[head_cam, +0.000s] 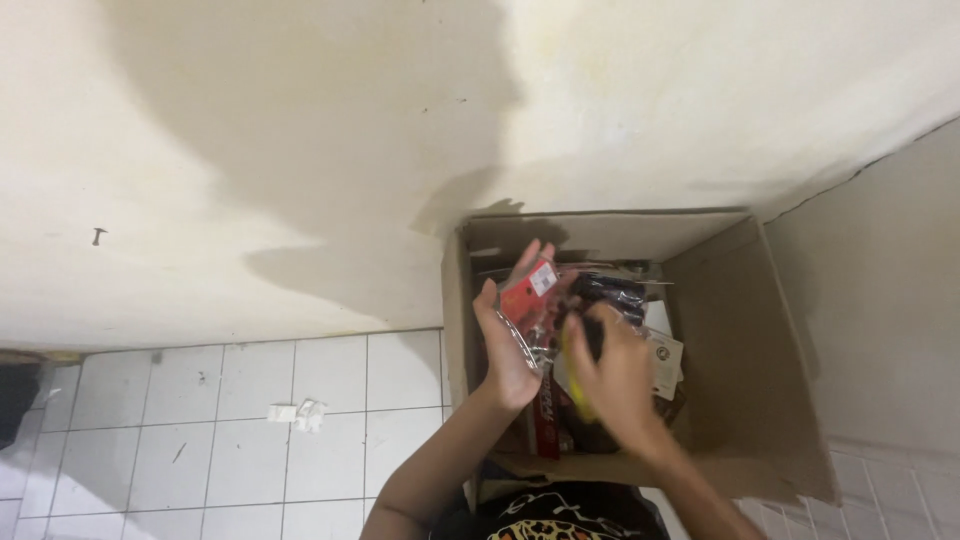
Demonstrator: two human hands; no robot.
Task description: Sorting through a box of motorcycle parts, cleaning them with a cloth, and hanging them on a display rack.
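Brown corrugated cardboard, an open box [745, 330] with its flaps up, stands on the floor against the cream plastered wall [300, 130]; both hands work over its left half. The left hand [508, 340] is curled round a small red card-backed blister pack [528, 288], fingers behind it and thumb at its near edge, holding it upright above the box; clear plastic at the pack's lower part catches the light, and what it encloses is too blurred to make out. The right hand [612, 372] lies just right of the left, back towards the camera, fingers bent down onto a dark glossy plastic packet [610, 293]; a strip of yellow [577, 372] shows along its left edge, but I cannot tell whether the hand grips it or what it is.

Much of the box's contents is hidden under the hands; a white printed card [668, 358] shows to the right of them, and a long red carton [547, 420] stands below the left wrist, partly covered. The box's near wall is cut off by the person's dark patterned shirt [560, 515] at the bottom edge.

Left of the box, white floor tiles [250, 430] carry a small crumpled white scrap [298, 412]; a dark nail [98, 236] sticks from the wall far left; a grey wall [890, 300] rises on the right.
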